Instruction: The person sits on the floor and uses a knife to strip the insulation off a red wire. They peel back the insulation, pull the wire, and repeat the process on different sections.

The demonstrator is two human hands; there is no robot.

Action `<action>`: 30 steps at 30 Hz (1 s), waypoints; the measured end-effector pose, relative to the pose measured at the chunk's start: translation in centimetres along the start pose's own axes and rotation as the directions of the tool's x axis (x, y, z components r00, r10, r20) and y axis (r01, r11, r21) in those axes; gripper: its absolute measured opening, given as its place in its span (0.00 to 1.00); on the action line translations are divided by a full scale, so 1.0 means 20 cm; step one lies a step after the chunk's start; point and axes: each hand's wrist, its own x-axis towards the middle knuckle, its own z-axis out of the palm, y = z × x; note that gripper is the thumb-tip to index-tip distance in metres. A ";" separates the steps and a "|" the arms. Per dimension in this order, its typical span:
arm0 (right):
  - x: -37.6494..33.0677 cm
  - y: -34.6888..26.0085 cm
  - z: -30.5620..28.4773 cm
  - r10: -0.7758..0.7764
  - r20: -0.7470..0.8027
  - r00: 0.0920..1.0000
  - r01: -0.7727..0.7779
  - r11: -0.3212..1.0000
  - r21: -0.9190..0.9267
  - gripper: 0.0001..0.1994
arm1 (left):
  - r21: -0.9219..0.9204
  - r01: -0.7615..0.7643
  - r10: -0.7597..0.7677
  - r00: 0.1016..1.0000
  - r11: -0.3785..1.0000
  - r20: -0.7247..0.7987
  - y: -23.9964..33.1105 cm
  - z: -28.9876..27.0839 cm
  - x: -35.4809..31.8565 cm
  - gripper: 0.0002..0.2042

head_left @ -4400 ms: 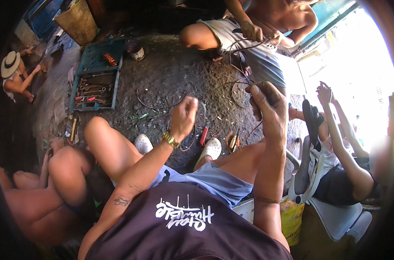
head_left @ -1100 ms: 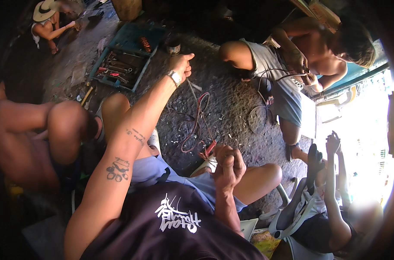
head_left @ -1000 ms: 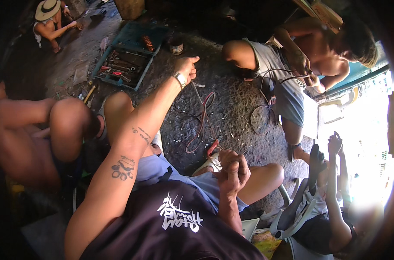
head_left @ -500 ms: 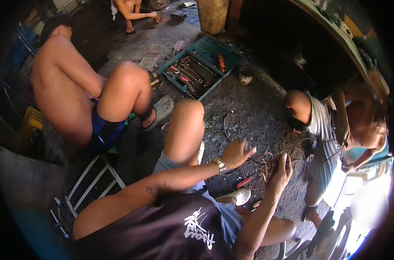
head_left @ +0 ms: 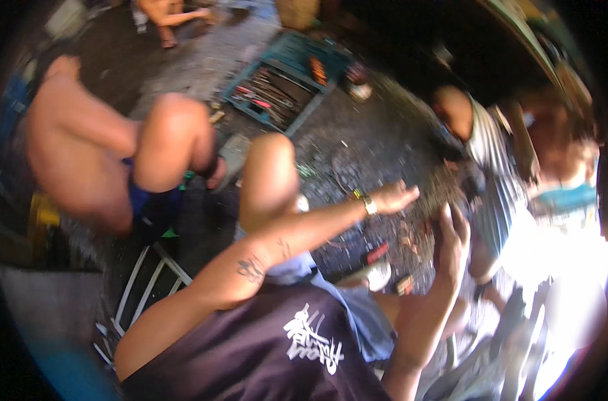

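Observation:
The picture is smeared by motion. My left hand point(head_left: 392, 199), with a metal-banded watch point(head_left: 369, 204) on its wrist, reaches to the right with its fingers stretched out, and I see nothing held in it. A little nearer and to the right, my right hand point(head_left: 453, 250) is raised with its fingers pointing up. Its palm side is dark and blurred, so its hold cannot be made out. The thin wires seen between the hands earlier do not show distinctly now. Below the hands, a red-handled object point(head_left: 377, 252) lies on the dark ground beside a pale clog point(head_left: 378, 275).
An open teal toolbox point(head_left: 277, 127) with wrenches and other hand tools lies ahead. A small can point(head_left: 360, 91) stands beside it. One person point(head_left: 83, 154) sits at the left, another point(head_left: 494, 167) crouches at the right, a third point(head_left: 167, 13) is far off. A white metal frame point(head_left: 147, 281) stands near left.
Both hands have moved to the right, the left one also farther away. The whole view has shifted and blurred. The wires near the right hand can no longer be picked out.

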 end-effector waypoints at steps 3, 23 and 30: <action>0.01 -0.03 -0.12 -0.042 0.174 0.984 0.048 0.998 -0.033 0.15 | -0.258 0.338 -0.210 0.883 0.905 0.419 0.03 -0.02 0.03 0.40; -0.06 0.13 0.09 -0.270 0.150 0.951 0.265 0.963 0.056 0.16 | -0.954 -0.246 -0.351 0.890 0.169 -0.292 0.15 -0.70 0.38 0.17; -0.12 0.17 0.46 -0.387 0.012 0.922 0.387 0.921 -0.049 0.22 | -0.890 -0.337 -0.553 0.698 0.307 -0.455 0.20 -0.83 0.54 0.19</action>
